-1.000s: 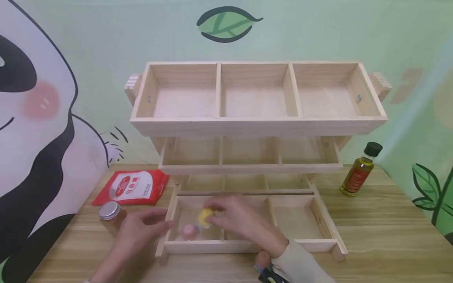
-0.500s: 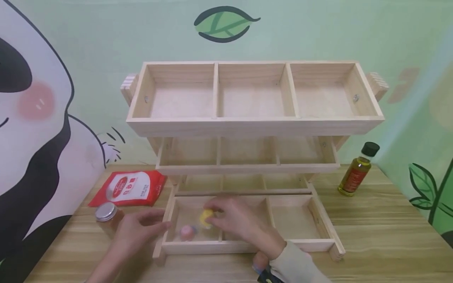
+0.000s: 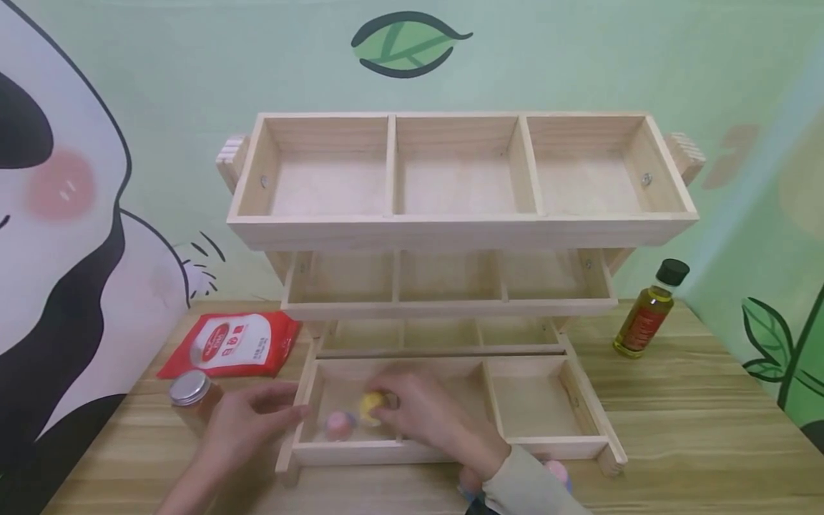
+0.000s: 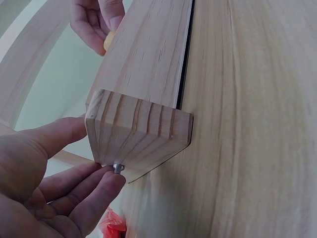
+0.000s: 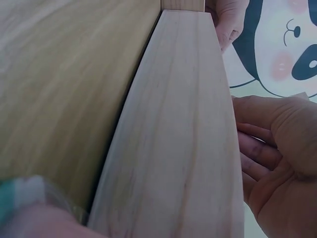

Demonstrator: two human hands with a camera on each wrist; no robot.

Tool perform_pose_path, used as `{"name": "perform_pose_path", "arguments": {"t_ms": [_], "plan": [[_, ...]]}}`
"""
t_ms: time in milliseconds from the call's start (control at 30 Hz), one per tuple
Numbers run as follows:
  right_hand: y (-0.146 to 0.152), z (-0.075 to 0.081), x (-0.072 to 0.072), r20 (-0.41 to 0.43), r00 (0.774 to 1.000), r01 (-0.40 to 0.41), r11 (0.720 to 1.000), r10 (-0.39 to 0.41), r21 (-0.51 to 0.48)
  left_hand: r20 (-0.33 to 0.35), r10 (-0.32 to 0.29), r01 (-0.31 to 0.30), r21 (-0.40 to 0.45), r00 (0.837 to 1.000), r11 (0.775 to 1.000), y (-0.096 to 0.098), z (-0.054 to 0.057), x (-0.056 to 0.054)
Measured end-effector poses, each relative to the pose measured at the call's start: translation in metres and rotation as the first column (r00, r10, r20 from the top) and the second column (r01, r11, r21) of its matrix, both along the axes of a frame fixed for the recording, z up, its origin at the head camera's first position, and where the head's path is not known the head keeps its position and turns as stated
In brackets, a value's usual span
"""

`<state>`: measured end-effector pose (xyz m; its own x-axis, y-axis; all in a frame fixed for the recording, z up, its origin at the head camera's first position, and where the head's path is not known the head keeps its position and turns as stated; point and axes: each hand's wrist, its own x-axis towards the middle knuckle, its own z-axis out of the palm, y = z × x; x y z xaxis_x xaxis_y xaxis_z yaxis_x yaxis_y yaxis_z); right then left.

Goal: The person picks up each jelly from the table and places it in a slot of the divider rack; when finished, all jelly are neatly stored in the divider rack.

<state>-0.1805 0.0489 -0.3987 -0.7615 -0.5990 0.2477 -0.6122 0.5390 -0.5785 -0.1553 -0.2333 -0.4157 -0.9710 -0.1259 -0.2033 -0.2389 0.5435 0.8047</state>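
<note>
My right hand (image 3: 418, 411) pinches a small yellow roundish thing (image 3: 371, 408) low over the left compartment of the bottom wooden tray (image 3: 360, 452). In the left wrist view the yellow thing (image 4: 108, 41) looks ribbed; its exact kind cannot be told. Beside it, inside that compartment, lies a pink and blue roundish thing (image 3: 339, 425), blurred. My left hand (image 3: 247, 422) touches the tray's left side from outside. In the left wrist view its relaxed fingers (image 4: 101, 196) rest near a bolt (image 4: 118, 168) on the wooden end.
A tiered wooden rack (image 3: 460, 234) rises behind. A silver-lidded jar (image 3: 191, 393) and red packet (image 3: 234, 345) stand left, an oil bottle (image 3: 646, 318) right. Partly behind the right forearm are pink and blue things, one brownish-pink (image 3: 471, 478), one pink (image 3: 556, 471).
My right hand has lowered slightly with the yellow thing. The left hand keeps its place against the tray. The head view has shifted a little, and another pink thing shows beyond the right sleeve.
</note>
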Motion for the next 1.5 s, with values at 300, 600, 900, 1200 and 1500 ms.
{"name": "perform_pose_path", "arguments": {"t_ms": [300, 600, 900, 1200, 1500], "plan": [[-0.004, -0.008, -0.001, -0.168, 0.985, -0.035, 0.999, 0.041, 0.037, 0.017, 0.011, -0.011, 0.001, 1.0, 1.0, 0.0, 0.001, -0.001], [-0.006, -0.011, 0.0, -0.255, 0.965, -0.038, 0.998, 0.052, 0.057, -0.006, 0.003, -0.003, -0.01, 1.0, 1.0, -0.002, -0.002, -0.002], [-0.007, -0.013, 0.0, -0.275, 0.959, -0.042, 0.996, 0.062, 0.079, -0.007, 0.001, -0.001, -0.013, 1.0, 1.0, -0.002, -0.002, -0.002], [-0.008, -0.013, 0.0, -0.266, 0.961, -0.044, 0.994, 0.068, 0.097, -0.029, -0.012, 0.012, -0.008, 1.0, 1.0, -0.001, -0.001, 0.0], [-0.007, -0.015, -0.001, -0.279, 0.957, -0.056, 0.994, 0.08, 0.093, -0.039, -0.018, 0.018, -0.007, 0.999, 1.0, 0.0, -0.002, 0.0]]}}
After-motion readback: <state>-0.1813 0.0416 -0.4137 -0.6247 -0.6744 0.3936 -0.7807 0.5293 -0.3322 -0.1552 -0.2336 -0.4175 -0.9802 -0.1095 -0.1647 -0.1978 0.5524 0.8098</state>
